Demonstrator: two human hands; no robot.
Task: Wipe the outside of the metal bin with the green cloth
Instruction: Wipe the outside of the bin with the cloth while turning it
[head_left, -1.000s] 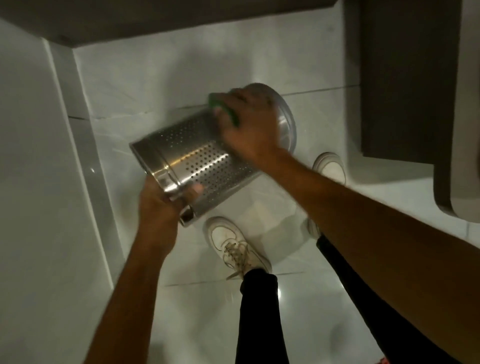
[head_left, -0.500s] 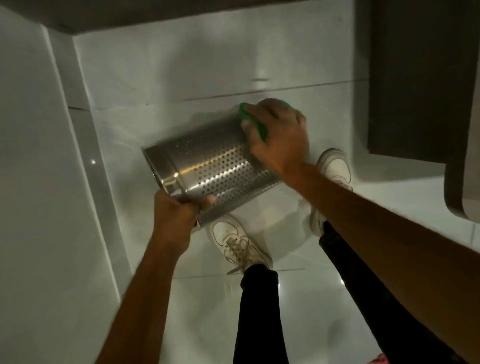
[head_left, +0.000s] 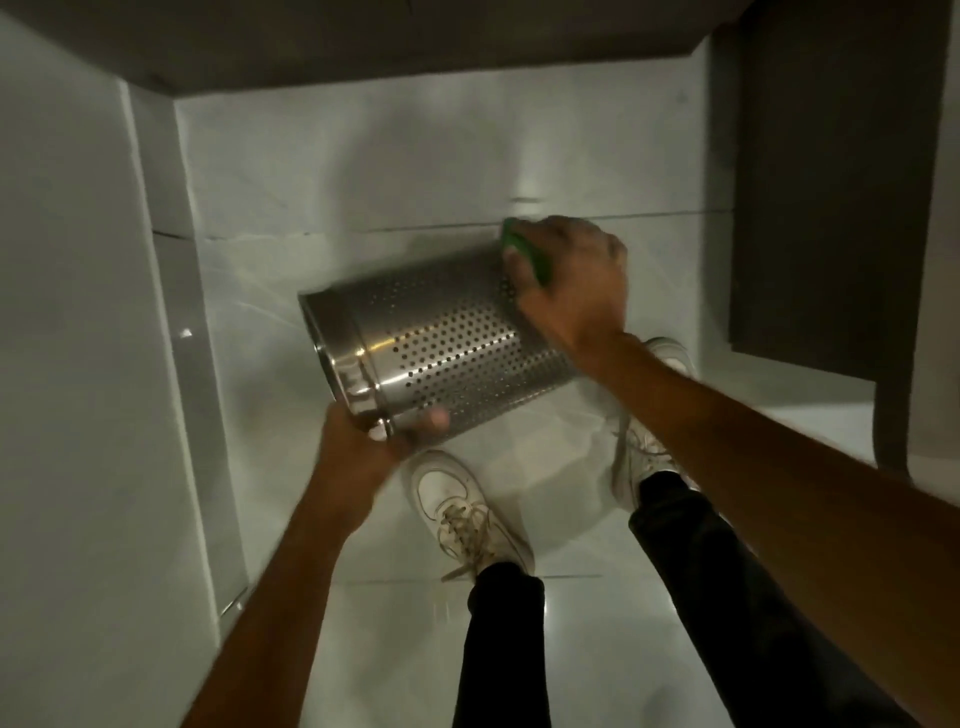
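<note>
Head view, person standing on a pale tiled floor (head_left: 322, 156); both white shoes visible below the work, near shoe (head_left: 457, 499).

Metal bin (head_left: 436, 343): held clear of the floor in mid-air, roughly centre of view, above and just beyond the shoes. Lying on its side, tilted. Long axis runs from near-left to far-right. The banded plain-metal end points left and toward the person; the other end, hidden under the right hand, points far-right. Which end is the mouth cannot be told. Perforated wall faces up toward the camera.

Left hand (head_left: 363, 447): fingers curled closed around the lower edge of the banded end, thumb lying along the wall. It bears the bin's weight.

Right hand (head_left: 571, 291): fingers bent over and pressing the green cloth (head_left: 524, 249) against the far-right end of the wall. Only a strip of cloth shows past the knuckles.

Step in hand (judgement): wiping the outer wall, stroke at its far-right limit. Task partway through; underside not visible, so its state is unknown.

Next move calls for: drawing the cloth back along the axis toward the banded end, and the left hand rotating the bin to present unwiped wall. Grip at one end only, so keep pressure modest
</note>
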